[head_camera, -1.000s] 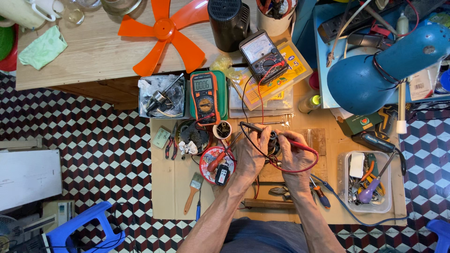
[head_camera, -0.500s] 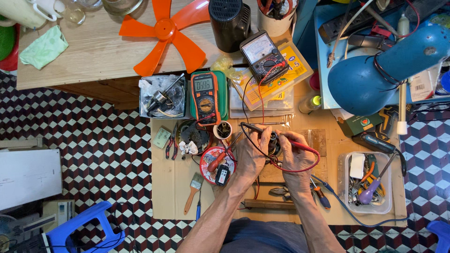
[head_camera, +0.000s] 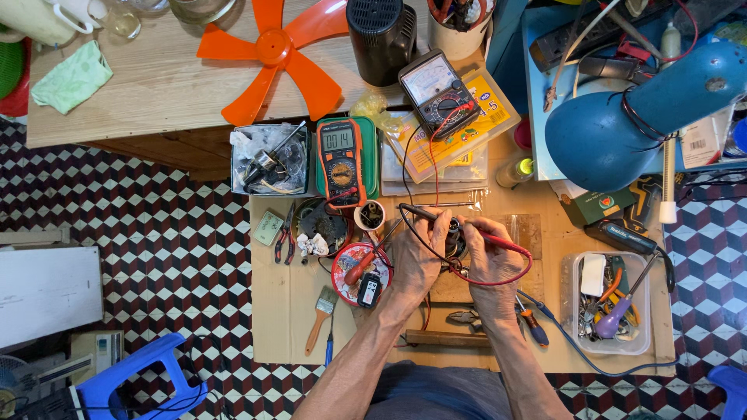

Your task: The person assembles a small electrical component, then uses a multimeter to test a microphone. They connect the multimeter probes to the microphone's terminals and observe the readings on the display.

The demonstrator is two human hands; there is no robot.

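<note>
Nothing is visibly shifting since earlier: left hand (head_camera: 416, 260) is gripping the black probe (head_camera: 420, 213), right hand (head_camera: 486, 257) the red probe (head_camera: 506, 245), testing the small motor (head_camera: 454, 239) between them; orange multimeter (head_camera: 341, 159) at ten o'clock is already reading.

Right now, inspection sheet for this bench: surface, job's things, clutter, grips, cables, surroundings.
Surface: low wooden board on tiled floor, crowded.
Job's things: small dark part between both hands; black probe, red probe; orange meter with its display lit.
Clutter: pliers, brush, parts tub, round tin.
Grips: left hand holds black probe; right hand holds red probe.
Cables: red lead loops under right hand; black lead runs toward the meters.
Surroundings: orange fan blade, blue lamp, blue stool.
</note>
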